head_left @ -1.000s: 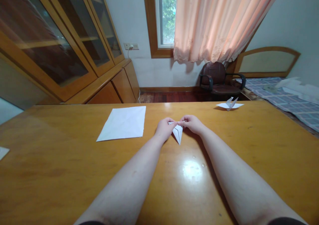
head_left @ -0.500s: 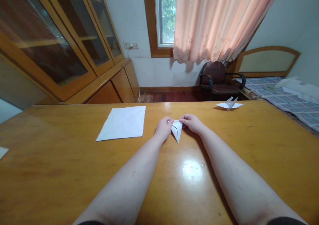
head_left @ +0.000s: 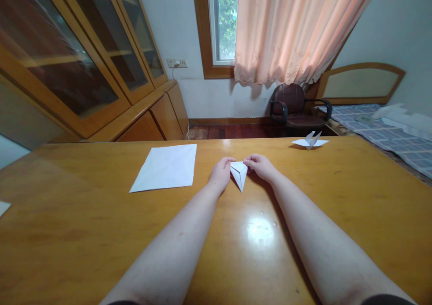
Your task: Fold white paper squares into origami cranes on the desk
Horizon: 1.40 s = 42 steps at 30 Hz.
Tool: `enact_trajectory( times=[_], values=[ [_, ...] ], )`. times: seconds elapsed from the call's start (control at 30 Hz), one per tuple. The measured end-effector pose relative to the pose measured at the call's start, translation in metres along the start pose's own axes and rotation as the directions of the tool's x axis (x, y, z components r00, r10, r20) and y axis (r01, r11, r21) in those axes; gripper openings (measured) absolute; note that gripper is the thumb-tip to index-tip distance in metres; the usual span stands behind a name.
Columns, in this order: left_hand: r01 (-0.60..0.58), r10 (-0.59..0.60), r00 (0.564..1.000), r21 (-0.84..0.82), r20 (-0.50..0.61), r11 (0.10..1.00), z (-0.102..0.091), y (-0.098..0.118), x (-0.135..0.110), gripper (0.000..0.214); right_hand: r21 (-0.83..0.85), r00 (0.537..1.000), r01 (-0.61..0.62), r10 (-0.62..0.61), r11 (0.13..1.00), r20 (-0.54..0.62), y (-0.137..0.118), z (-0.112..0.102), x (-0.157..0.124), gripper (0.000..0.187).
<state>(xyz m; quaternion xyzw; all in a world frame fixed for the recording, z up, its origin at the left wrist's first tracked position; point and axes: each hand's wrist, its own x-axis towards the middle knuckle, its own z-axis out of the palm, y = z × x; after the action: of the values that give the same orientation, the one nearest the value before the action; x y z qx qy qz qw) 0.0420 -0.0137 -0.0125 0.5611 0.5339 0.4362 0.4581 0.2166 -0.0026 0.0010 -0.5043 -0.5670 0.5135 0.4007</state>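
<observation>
Kite-shaped folded paper (head_left: 239, 175) sits over the bench (head_left: 101, 251) between the two hands I follow from my end, its long axis running from a broad far edge to a narrow tip that points at the bench's near side. From the right hand (head_left: 259, 163) it lies to the left and slightly nearer me; thumb and fingers there grasp its right-hand far corner. From the left hand (head_left: 221, 172) it lies directly to the right, touching; those fingers run beside its left edge, and I cannot tell whether they grip or merely steady it. Neither hand is clearly closer, since both touch the paper. Farther left I see a square white sheet (head_left: 165, 168) flat on the bench; near the far edge, well to the right, stands a paper crane (head_left: 309, 141), wings spread. Beyond are a brown armchair (head_left: 290, 99) and a pink curtain (head_left: 290, 30).
</observation>
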Motion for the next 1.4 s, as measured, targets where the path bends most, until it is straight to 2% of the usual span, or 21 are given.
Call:
enact_trajectory(
  times=[0.1,0.17,0.37,0.63,0.93,1.07,1.17,1.3,1.4],
  values=[
    [0.053,-0.044,0.997,-0.154,0.063,0.987,0.002,0.003,-0.002,0.026,0.006,1.000,0.001,-0.001,1.000,-0.024,-0.003,-0.001,-0.001,0.022],
    [0.046,-0.033,0.996,-0.170,0.080,0.984,0.003,0.004,-0.003,0.029,0.007,0.999,-0.007,0.008,1.000,-0.039,-0.005,-0.001,-0.001,0.023],
    [-0.047,0.051,0.993,-0.036,0.106,0.998,0.003,0.001,-0.004,0.041,0.021,0.999,-0.017,0.018,1.000,-0.049,-0.009,-0.001,-0.002,0.026],
    [-0.115,0.105,0.991,0.129,0.083,0.985,0.000,0.014,-0.010,0.032,0.050,0.999,-0.017,0.019,0.999,-0.047,-0.007,-0.001,-0.001,0.028],
    [-0.143,0.135,0.989,0.158,0.061,0.977,-0.004,0.013,-0.007,0.026,0.048,0.999,0.000,0.003,0.999,-0.045,-0.001,-0.003,0.003,0.035],
    [-0.117,0.114,0.993,0.213,0.027,0.970,-0.006,0.014,-0.007,0.028,0.119,1.000,-0.006,0.003,0.993,0.021,-0.003,-0.003,0.000,0.040],
    [-0.087,0.087,0.996,0.231,0.010,0.969,-0.007,0.016,-0.007,0.031,0.087,0.997,-0.009,0.002,0.996,0.074,-0.004,-0.004,-0.002,0.036],
    [-0.077,0.079,0.997,0.255,0.003,0.964,-0.007,0.018,-0.008,0.031,0.021,0.998,0.002,-0.003,1.000,0.064,-0.003,-0.004,-0.001,0.033],
    [-0.086,0.089,0.996,0.260,0.000,0.962,-0.007,0.017,-0.008,0.032,0.033,0.998,-0.010,0.008,0.999,0.055,-0.002,-0.004,0.000,0.030]
  ],
)
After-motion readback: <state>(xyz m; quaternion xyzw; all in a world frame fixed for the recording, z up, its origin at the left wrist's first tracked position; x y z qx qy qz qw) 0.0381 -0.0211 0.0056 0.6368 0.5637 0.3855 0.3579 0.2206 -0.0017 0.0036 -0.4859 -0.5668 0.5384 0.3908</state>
